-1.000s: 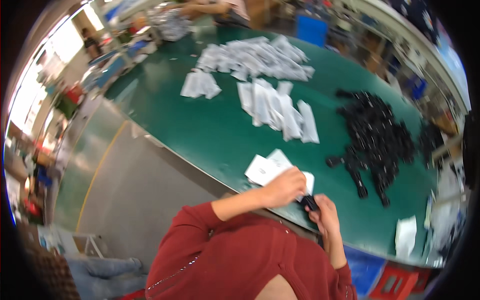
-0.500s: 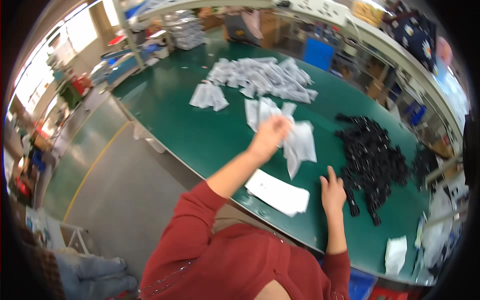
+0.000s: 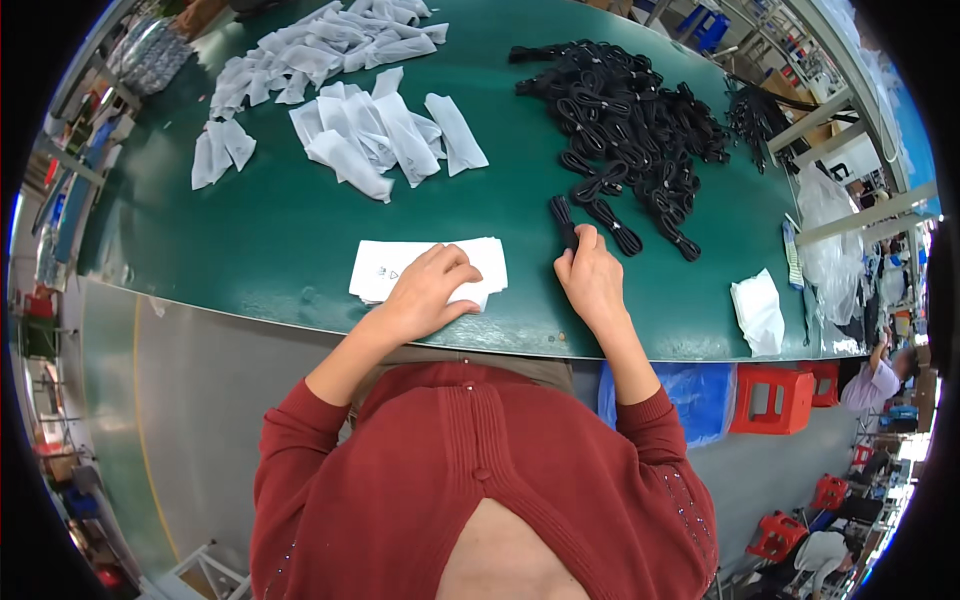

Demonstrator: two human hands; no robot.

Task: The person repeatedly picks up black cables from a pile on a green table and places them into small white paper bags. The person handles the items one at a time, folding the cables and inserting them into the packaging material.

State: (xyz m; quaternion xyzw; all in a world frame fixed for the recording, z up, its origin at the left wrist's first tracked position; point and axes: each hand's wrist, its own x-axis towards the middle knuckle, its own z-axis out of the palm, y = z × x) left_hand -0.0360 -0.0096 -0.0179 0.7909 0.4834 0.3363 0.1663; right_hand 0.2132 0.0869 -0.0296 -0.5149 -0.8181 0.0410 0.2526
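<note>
A stack of flat white bags (image 3: 375, 268) lies near the table's front edge. My left hand (image 3: 430, 290) is over its right half, fingers bent and closed on the top bag, thumb by the near edge. To the right, my right hand (image 3: 593, 277) pinches a bundled black cable (image 3: 563, 221) between thumb and fingers. Just beyond it spreads a large heap of similar coiled black cables (image 3: 640, 125). Filled whitish pouches (image 3: 365, 135) lie in a loose pile beyond the stack.
A bigger pile of filled pouches (image 3: 320, 48) is at the far left, with a few pouches (image 3: 222, 150) nearer. Toward the right edge lies a crumpled white bag (image 3: 758, 312). Red stools (image 3: 772, 399) and a blue plastic-lined container (image 3: 672, 400) stand below the table edge.
My left hand has come back from the pouches to the white stack. My right hand, earlier empty beside the heap, now holds a cable. The view has turned and shifted.
</note>
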